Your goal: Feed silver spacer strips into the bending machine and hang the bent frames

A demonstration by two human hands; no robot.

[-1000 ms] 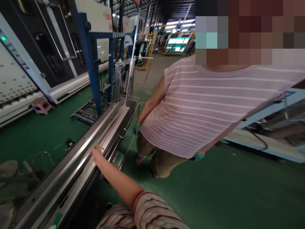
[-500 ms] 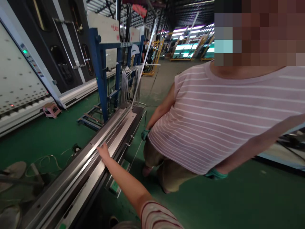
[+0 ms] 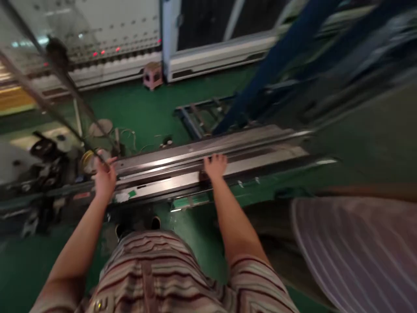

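Observation:
Before me runs a long metal bench (image 3: pixel 185 179) with bright, straight rails along its top. My right hand (image 3: pixel 215 166) lies on the bench past its middle, palm down, fingers spread, touching the rails and gripping nothing. At the bench's left part is my left hand (image 3: pixel 104 178), its fingers and thumb closed about the lower end of a long thin bar (image 3: pixel 70 126). That bar slants up toward the upper left; blur hides its exact kind. A green patch (image 3: pixel 132 193) marks the bench's near face.
A co-worker in a striped shirt (image 3: pixel 355 248) stands close on my right. Behind the bench are a blue frame (image 3: pixel 260 82), a small pink stool (image 3: pixel 152 76) and a large white machine (image 3: pixel 124 26). Dark machine parts (image 3: pixel 45 161) crowd the left, with a round disc (image 3: pixel 100 127) nearby.
My view has swung left and down onto the bench. My left hand has come into view at the thin bar. My right hand stays on the rails, fingers now spread.

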